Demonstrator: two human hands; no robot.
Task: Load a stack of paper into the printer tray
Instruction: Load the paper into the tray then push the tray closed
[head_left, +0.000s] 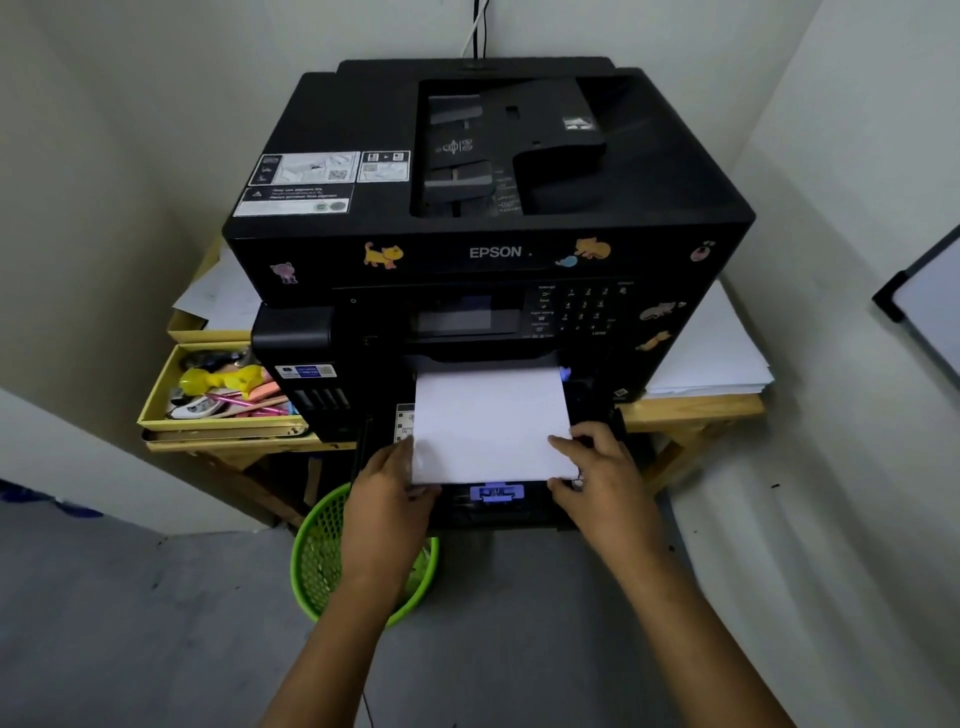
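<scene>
Left hand grips the near-left corner of the white paper stack, right hand pinches the near-right corner, and the stack lies in the pulled-out tray, far end under the black Epson printer. A blue paper guide sits between the hands, a green mesh bin under the left wrist, and a yellow tray of pens further out left

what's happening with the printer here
A person is loading a stack of white paper into the pulled-out tray at the front of a black Epson printer. The left hand grips the stack's near left corner and the right hand grips its near right corner. The far end of the stack is already under the printer's front; the near end is not yet seated by the purple guide.
</scene>
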